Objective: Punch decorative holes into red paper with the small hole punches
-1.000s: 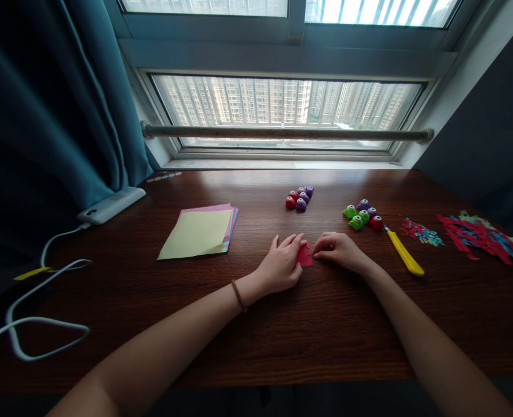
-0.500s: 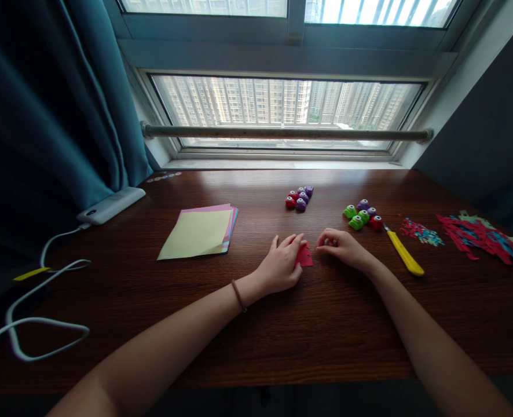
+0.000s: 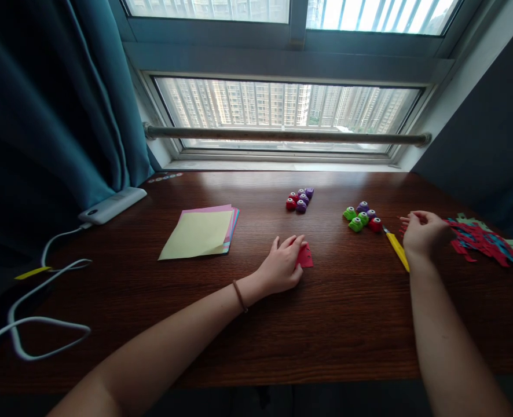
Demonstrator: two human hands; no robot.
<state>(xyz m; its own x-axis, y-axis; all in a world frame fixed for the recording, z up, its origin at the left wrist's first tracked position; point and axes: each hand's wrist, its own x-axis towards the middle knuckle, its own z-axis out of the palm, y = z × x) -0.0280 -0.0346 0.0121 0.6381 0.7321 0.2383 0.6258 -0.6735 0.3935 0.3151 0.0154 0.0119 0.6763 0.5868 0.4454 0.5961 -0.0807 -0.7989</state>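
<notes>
My left hand (image 3: 281, 265) rests on a small piece of red paper (image 3: 306, 256) at the middle of the desk, its thumb and fingertips holding the paper down. Small dark marks or slits show along the paper's uncovered edge. Over on the right, my right hand (image 3: 425, 233) is closed, with thumb and fingers pinched together. Whatever may be between them is too small to make out. This hand hides the spot where the little paper scraps lay. A yellow utility knife (image 3: 396, 249) lies just left of it, its handle end covered by the hand.
Colored paper strips (image 3: 486, 243) are heaped at far right. Green, purple and red eyed figures (image 3: 362, 218) sit beside the knife, and more red and purple ones (image 3: 300, 200) farther back. A paper stack (image 3: 198, 234), white power strip (image 3: 113, 205) and cable (image 3: 48, 318) lie left.
My right hand has moved right, from beside the red paper to over the small scraps, and now covers them and part of the knife. The left hand stays in place.
</notes>
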